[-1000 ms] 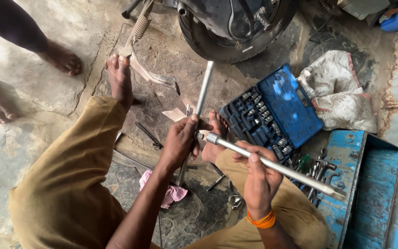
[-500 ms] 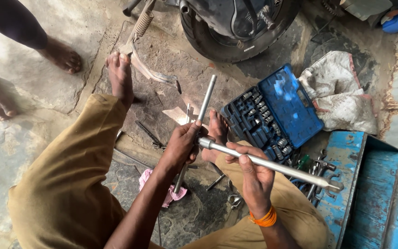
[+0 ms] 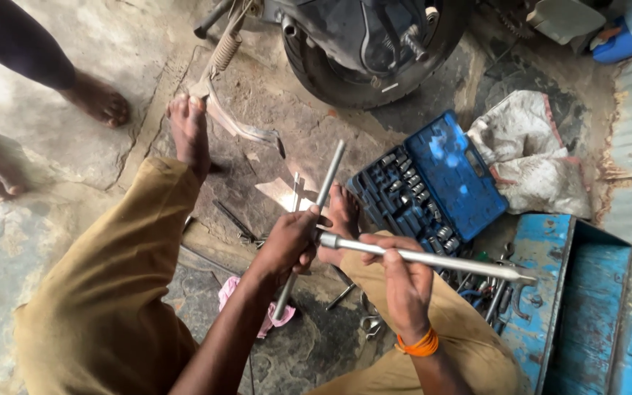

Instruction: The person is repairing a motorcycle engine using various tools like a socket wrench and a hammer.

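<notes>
Just left of the open blue socket case (image 3: 433, 186), the person squats on the stone floor (image 3: 74, 146) with both hands raised over the knees. The left hand (image 3: 290, 245) is clenched round a slim steel rod (image 3: 309, 230) that stands steeply, its upper end tipped toward the case and its lower end down by a pink rag (image 3: 261, 314). The right hand (image 3: 404, 281) is closed over a thicker steel bar (image 3: 418, 256) lying almost level, one end meeting the rod beside the left hand, the other reaching out below the case toward a blue metal box (image 3: 594, 314). Held crosswise like this, the two pieces seem to be fitted together as a T-handle. Loose tools (image 3: 477, 289) lie below the case within easy reach, and a scooter wheel (image 3: 374, 51) stands above it.
</notes>
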